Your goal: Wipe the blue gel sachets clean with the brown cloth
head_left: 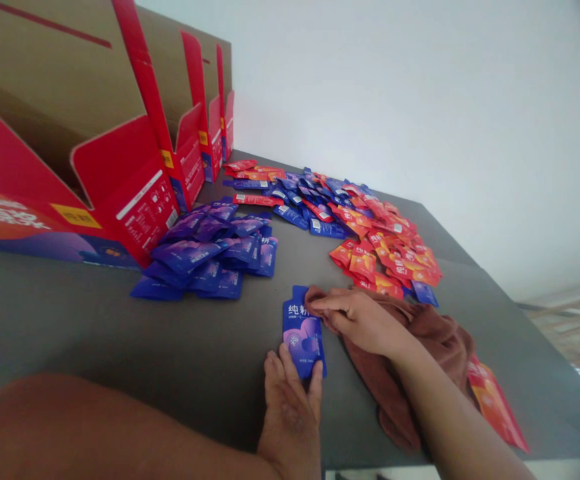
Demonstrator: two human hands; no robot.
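The flat blue pouch with white lettering and purple shapes [301, 333] lies on the grey table [250, 333], its lower end under the fingertips of the left hand [293, 407], which press it down with the thumb at its corner. The right hand [357, 320] pinches a bunched brown cloth [440, 333], the covered fingertips touching the pouch's upper right edge, beside the lettering.

And there's white "纯" on the blue pouch [303, 343], just beyond the left hand [291, 413]; "纯" again on red pouches [363, 263] beyond the right hand [363, 320].
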